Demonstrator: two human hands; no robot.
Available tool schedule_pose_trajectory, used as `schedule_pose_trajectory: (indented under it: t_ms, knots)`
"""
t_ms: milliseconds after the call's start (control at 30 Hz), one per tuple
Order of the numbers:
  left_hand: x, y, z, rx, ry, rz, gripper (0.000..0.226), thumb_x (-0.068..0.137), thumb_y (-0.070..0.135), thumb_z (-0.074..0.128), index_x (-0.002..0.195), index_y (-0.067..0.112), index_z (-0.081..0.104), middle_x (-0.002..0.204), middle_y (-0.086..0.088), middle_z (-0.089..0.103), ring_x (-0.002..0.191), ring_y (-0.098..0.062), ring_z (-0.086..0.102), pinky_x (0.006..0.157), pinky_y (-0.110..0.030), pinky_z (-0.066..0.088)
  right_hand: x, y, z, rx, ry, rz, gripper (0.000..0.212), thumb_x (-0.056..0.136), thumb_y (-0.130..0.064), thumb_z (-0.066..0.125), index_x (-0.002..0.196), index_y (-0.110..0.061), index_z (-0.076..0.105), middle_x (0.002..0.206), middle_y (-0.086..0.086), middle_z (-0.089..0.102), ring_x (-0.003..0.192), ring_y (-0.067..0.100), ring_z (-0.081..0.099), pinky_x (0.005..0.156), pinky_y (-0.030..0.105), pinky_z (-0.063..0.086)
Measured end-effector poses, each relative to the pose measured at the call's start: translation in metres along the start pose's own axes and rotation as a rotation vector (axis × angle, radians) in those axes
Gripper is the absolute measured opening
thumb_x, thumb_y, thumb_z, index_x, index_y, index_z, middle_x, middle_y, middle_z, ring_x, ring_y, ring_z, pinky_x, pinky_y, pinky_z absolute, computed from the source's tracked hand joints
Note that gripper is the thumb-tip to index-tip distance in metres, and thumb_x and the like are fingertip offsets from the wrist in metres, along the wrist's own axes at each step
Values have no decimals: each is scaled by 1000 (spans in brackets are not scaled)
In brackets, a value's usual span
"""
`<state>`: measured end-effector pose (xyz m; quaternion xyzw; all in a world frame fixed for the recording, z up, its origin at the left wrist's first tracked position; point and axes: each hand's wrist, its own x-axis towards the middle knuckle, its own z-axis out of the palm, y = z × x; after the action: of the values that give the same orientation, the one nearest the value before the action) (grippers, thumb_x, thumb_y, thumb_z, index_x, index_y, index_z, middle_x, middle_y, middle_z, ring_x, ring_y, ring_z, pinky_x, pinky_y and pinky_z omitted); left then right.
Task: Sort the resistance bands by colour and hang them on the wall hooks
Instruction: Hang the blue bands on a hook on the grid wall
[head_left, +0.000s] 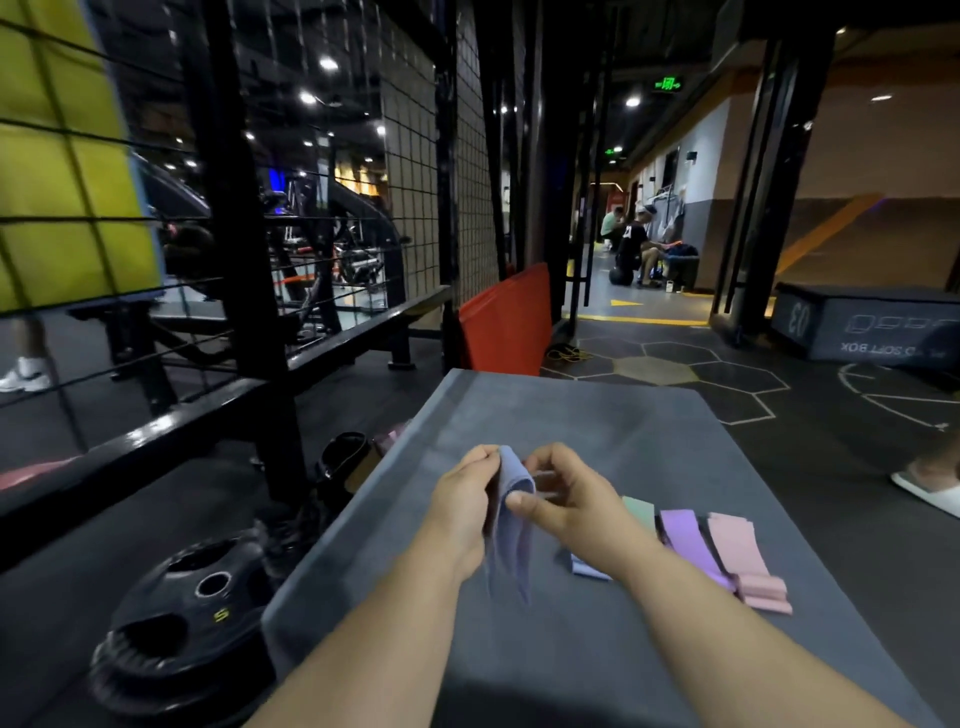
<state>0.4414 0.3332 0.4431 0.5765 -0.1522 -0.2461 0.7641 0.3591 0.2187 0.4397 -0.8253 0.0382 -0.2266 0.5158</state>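
Both my hands hold one blue-grey resistance band (511, 525) above the grey padded box (519, 415). My left hand (465, 501) pinches its upper left edge. My right hand (563, 499) pinches the top fold between thumb and fingers. The band's loop hangs down between my wrists. On the box to the right lie a green band (640, 512), a purple band (685, 535) and pink bands (743, 556), side by side. Another blue-grey band (587, 567) peeks out under my right forearm. No wall hooks are in view.
A black wire-mesh rack (244, 260) stands to the left, with weight plates (192, 618) on the floor beside the box. A red mat (506, 322) leans ahead. A dark soft box (862, 322) sits at far right. People sit down the corridor (636, 244).
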Motion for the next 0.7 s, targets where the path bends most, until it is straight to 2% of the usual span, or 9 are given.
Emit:
schedule_pose_trajectory:
  t_ms: [133, 200, 267, 333, 400, 467, 533, 600, 700]
  knots:
    - [-18, 13, -27, -24, 41, -1, 25, 96, 20, 47, 84, 7, 65, 85, -12, 68, 83, -25, 62, 85, -42, 51, -3, -18, 24, -12, -52, -42, 15, 80, -18, 73, 84, -25, 61, 101, -4, 67, 96, 8, 63, 88, 30, 51]
    - [-25, 21, -43, 8, 40, 4, 25, 93, 20, 47, 76, 10, 63, 84, -15, 63, 83, -25, 60, 80, -40, 48, -2, -30, 39, -19, -44, -91, 8, 80, -15, 69, 82, -20, 62, 105, -5, 64, 96, 7, 62, 87, 29, 50]
    - [-31, 31, -58, 29, 22, 5, 27, 94, 22, 44, 75, 11, 60, 91, -18, 62, 90, -28, 59, 82, -38, 45, 1, -42, 56, -21, -19, -138, 3, 76, -25, 64, 75, -27, 61, 102, -5, 63, 93, 9, 62, 83, 26, 48]
    - [-37, 40, -73, 36, 38, 18, 23, 89, 30, 51, 84, 12, 65, 106, -19, 67, 105, -29, 62, 92, -39, 45, 5, -52, 71, -12, 19, -137, 3, 73, -33, 58, 70, -32, 57, 96, -4, 65, 87, 10, 62, 76, 20, 47]
    - [-39, 46, -90, 37, 49, 61, 44, 74, 44, 65, 101, 11, 67, 117, -15, 67, 114, -26, 61, 101, -42, 44, 9, -63, 82, 6, 47, -146, 15, 80, -31, 59, 68, -26, 50, 83, -4, 65, 73, 6, 57, 65, 13, 43]
    - [-42, 50, -106, 103, -29, 98, 60, 73, 52, 68, 115, 10, 64, 120, -9, 66, 117, -22, 59, 106, -46, 41, 15, -71, 91, 11, 44, -154, 26, 89, -21, 59, 68, -19, 43, 63, -12, 54, 57, 0, 45, 55, 11, 37]
    - [-52, 58, -115, 202, -97, 154, 41, 78, 43, 65, 107, 15, 66, 111, 0, 69, 112, -13, 60, 100, -36, 43, 22, -79, 97, 13, -6, -158, 30, 92, -16, 58, 68, -17, 40, 54, -19, 46, 53, -1, 39, 54, 12, 35]
    - [-59, 65, -125, 232, -179, 188, 25, 78, 31, 66, 98, 17, 68, 109, -1, 68, 110, -14, 61, 97, -31, 44, 28, -87, 102, 19, -93, -160, 28, 92, -15, 59, 70, -17, 42, 54, -19, 45, 54, 1, 39, 54, 14, 34]
    - [-64, 77, -143, 230, -215, 231, 39, 71, 27, 76, 105, 13, 64, 127, -15, 58, 121, -27, 55, 107, -40, 40, 34, -104, 107, 38, -216, -185, 23, 86, -14, 63, 70, -23, 49, 63, -16, 47, 62, 5, 43, 62, 21, 37]
